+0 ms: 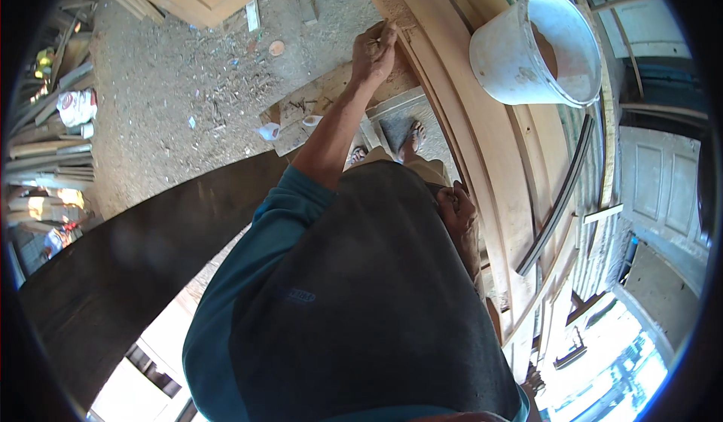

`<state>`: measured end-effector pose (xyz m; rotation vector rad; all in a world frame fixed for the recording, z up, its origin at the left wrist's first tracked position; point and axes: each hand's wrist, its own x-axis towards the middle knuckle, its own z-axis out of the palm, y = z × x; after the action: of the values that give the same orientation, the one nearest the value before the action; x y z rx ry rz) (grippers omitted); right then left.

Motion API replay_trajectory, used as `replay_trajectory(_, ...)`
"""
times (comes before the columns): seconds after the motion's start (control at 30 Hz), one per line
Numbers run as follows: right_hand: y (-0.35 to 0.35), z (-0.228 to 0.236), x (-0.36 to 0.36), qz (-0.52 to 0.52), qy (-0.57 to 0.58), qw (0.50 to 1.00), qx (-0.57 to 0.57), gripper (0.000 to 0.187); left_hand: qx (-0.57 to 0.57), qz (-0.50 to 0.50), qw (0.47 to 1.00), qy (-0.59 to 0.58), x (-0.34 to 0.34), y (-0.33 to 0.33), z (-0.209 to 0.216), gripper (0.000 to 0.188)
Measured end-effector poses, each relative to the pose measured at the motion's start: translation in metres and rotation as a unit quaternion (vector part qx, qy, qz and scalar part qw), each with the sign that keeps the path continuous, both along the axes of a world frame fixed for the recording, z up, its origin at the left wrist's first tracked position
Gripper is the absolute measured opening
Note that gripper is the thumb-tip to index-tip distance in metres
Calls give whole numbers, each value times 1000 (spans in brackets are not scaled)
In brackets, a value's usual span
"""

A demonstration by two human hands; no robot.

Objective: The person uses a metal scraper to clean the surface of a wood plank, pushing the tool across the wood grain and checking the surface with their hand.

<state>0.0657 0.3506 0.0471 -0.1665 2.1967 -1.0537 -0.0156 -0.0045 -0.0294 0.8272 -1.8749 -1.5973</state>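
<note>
Bucket (506,54) stands on planks (491,167); left hand (374,51) touches their edge.

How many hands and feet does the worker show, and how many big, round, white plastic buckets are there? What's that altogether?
Bare hands, left hand and right hand: 2
Feet, left foot and right foot: 2
Big round white plastic bucket: 1
Total: 5

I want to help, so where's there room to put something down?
There's bare wood on the pale board, between the white bucket and the right hand. The next board has room too, between the bucket and the dark strip. It's crowded in the wood pile at the far left, and the ground is littered.
</note>
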Motion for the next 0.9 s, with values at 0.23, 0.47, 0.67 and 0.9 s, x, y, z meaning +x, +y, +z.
replay_trajectory(0.23, -4, 6, 2, -18, 3, 1000, -9, 35, 64, 83, 994, 34, -23, -29, -45, 44)
replay_trajectory(0.47, 2, 1, 2, -15, 38, 998, -41, 30, 102, 107, 988, -46, -37, -34, -35, 37)
replay_trajectory(0.67, 8, 2, -4, 9, 8, 999, -32, 29, 275, 81, 957, 42, -35, -35, -20, 30)
replay_trajectory(0.9, 14, -9, -4, 19, 28, 998, -59, 32, 332, 35, 943, 3, -35, -51, -32, 31)
